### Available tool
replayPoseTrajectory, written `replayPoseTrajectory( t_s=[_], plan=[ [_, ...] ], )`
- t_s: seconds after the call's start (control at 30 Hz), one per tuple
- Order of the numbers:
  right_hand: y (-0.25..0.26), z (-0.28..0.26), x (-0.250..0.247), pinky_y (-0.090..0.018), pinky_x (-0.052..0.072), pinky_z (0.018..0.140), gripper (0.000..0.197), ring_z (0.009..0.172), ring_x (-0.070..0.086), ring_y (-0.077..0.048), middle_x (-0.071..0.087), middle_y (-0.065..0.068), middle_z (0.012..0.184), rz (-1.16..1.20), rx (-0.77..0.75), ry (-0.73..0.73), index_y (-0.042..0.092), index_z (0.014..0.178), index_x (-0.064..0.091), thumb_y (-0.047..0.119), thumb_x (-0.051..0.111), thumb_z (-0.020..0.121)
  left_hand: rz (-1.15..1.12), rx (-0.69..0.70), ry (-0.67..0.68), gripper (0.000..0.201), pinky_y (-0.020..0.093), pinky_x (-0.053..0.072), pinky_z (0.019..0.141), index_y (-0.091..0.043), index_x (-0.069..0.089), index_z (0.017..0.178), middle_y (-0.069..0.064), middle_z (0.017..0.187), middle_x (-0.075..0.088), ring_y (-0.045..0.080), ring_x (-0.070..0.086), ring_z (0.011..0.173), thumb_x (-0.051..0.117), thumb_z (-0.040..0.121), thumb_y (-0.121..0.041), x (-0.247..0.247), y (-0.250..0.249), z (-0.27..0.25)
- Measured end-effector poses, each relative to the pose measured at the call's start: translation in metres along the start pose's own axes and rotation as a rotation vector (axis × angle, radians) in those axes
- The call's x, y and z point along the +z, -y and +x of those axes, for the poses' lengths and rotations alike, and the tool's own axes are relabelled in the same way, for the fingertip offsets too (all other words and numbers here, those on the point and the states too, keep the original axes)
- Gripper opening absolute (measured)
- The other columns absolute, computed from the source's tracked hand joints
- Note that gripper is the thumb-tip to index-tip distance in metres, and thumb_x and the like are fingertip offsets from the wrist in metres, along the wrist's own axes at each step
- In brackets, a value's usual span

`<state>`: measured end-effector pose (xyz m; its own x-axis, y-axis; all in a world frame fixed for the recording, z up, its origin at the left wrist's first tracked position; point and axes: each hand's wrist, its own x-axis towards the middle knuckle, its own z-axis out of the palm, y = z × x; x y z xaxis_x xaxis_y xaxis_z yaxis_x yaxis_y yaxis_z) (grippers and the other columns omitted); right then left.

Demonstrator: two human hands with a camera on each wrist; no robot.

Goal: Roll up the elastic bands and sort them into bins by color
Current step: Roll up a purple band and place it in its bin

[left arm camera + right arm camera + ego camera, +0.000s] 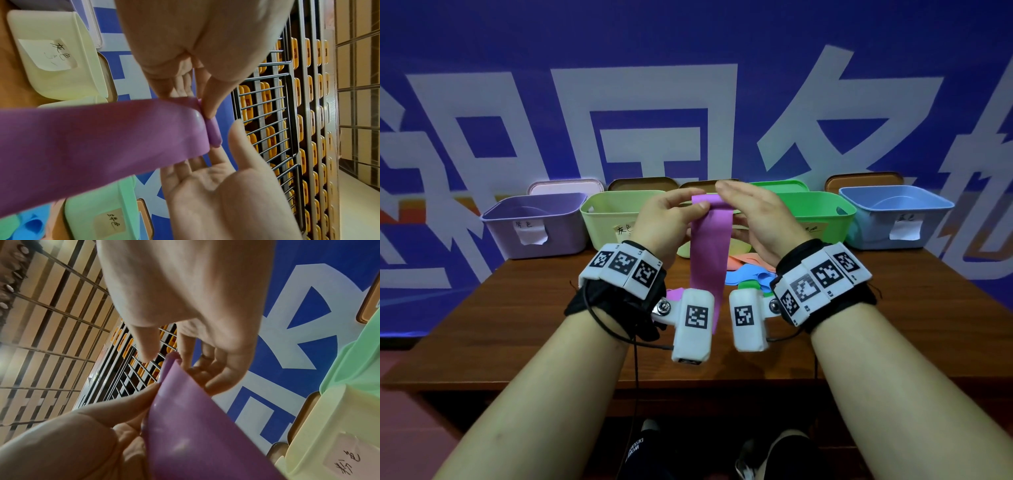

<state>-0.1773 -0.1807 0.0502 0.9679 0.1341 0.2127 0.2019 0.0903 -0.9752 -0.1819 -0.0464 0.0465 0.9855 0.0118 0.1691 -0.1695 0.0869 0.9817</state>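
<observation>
Left hand pinching purple band top, starting roll; right hand spread flat. Next: tighter winding, purple bin.

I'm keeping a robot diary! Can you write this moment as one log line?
step: rolling started | purple band: top edge curled, rest hanging | left hand: pinches roll | right hand: open, fingers straight | purple bin: waiting

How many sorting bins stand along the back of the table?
4: a purple bin far left, a yellow-green bin beside it, a green bin right of centre, a blue bin far right. The hands could hide another between.
</observation>
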Motion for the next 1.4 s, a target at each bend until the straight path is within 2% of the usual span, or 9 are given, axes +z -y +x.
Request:
replayPoseTrajectory(
  t_s=[0.07,0.2,0.37,0.53,0.7,0.8,0.97,1.17,1.4],
  plan=[
    [-0.002,0.001,0.0,-0.03,0.051,0.074,0.019,0.079,0.061,-0.018,0.067,-0.008,0.09,-0.051,-0.026,-0.025,0.013,0.096,0.071,0.024,0.055,0.096,-0.022,0.01,-0.007,0.022,0.02,0.046,0.056,-0.011,0.063,0.109,0.006,0.086,0.065,0.012,0.058,0.066,0.058,0.09,0.0,0.0,0.002,0.001],
    [-0.01,0.006,-0.001,-0.04,0.051,0.084,0.02,0.087,0.063,-0.027,0.068,-0.023,0.101,-0.056,-0.095,-0.061,0.003,0.103,0.071,0.014,0.056,0.094,-0.087,-0.016,0.025,0.016,0.017,0.042,0.046,-0.005,0.063,0.107,0.004,0.075,0.061,0.007,0.054,0.05,0.057,0.093,-0.008,0.0,0.003,0.0],
    [-0.014,0.005,0.0,-0.028,0.054,0.079,0.015,0.084,0.065,-0.016,0.069,-0.008,0.093,-0.029,-0.101,-0.072,0.007,0.102,0.068,0.003,0.059,0.09,-0.042,-0.036,0.004,0.017,0.015,0.037,0.043,-0.011,0.067,0.086,-0.004,0.055,0.058,0.007,0.049,0.042,0.058,0.094,-0.022,0.001,0.008,0.0],
    [-0.018,0.002,-0.001,-0.024,0.052,0.072,0.024,0.079,0.063,-0.013,0.066,-0.004,0.094,0.038,-0.006,-0.021,0.014,0.115,0.063,0.01,0.058,0.092,-0.054,-0.022,-0.007,0.008,0.014,0.04,0.044,-0.01,0.065,0.094,0.003,0.074,0.062,0.004,0.055,0.045,0.058,0.091,-0.005,0.0,0.009,0.0],
    [-0.026,-0.002,-0.003,-0.026,0.05,0.069,0.013,0.072,0.061,-0.016,0.065,-0.006,0.081,0.021,0.015,-0.018,0.013,0.089,0.069,0.013,0.057,0.093,-0.055,-0.033,-0.025,0.023,0.022,0.048,0.057,-0.01,0.061,0.108,0.012,0.095,0.061,0.014,0.06,0.065,0.059,0.088,0.002,0.001,0.018,0.002],
    [-0.032,-0.002,-0.003,-0.022,0.051,0.065,0.013,0.073,0.063,-0.015,0.068,-0.007,0.086,0.083,0.014,-0.032,0.005,0.099,0.068,0.006,0.058,0.091,-0.098,-0.093,-0.011,0.008,0.023,0.046,0.055,-0.009,0.064,0.098,0.008,0.083,0.065,0.013,0.059,0.055,0.061,0.091,-0.01,0.003,0.02,-0.001],
    [-0.038,-0.004,0.0,-0.017,0.048,0.06,0.026,0.068,0.063,-0.007,0.067,-0.003,0.085,0.094,0.014,-0.025,0.003,0.113,0.063,-0.004,0.054,0.09,-0.057,-0.137,-0.004,0.017,0.016,0.046,0.047,-0.012,0.066,0.081,-0.001,0.059,0.063,0.01,0.056,0.046,0.058,0.094,-0.021,0.001,0.026,-0.002],
    [-0.035,-0.004,-0.003,-0.023,0.047,0.063,0.024,0.058,0.06,-0.005,0.066,0.004,0.078,0.114,0.08,-0.031,0.015,0.116,0.06,0.013,0.058,0.092,-0.081,-0.105,-0.011,0.011,0.021,0.05,0.054,-0.013,0.062,0.084,0.008,0.083,0.064,0.016,0.061,0.064,0.058,0.091,-0.004,-0.001,0.027,0.0],
    [-0.038,-0.006,-0.005,-0.019,0.047,0.056,0.013,0.067,0.06,-0.016,0.066,-0.01,0.083,-0.009,0.046,-0.029,0.008,0.097,0.067,0.008,0.055,0.093,-0.097,-0.082,-0.006,0.014,0.019,0.049,0.051,-0.012,0.059,0.095,0.006,0.082,0.064,0.009,0.062,0.053,0.059,0.089,0.0,-0.002,0.032,-0.004]
  ],
)
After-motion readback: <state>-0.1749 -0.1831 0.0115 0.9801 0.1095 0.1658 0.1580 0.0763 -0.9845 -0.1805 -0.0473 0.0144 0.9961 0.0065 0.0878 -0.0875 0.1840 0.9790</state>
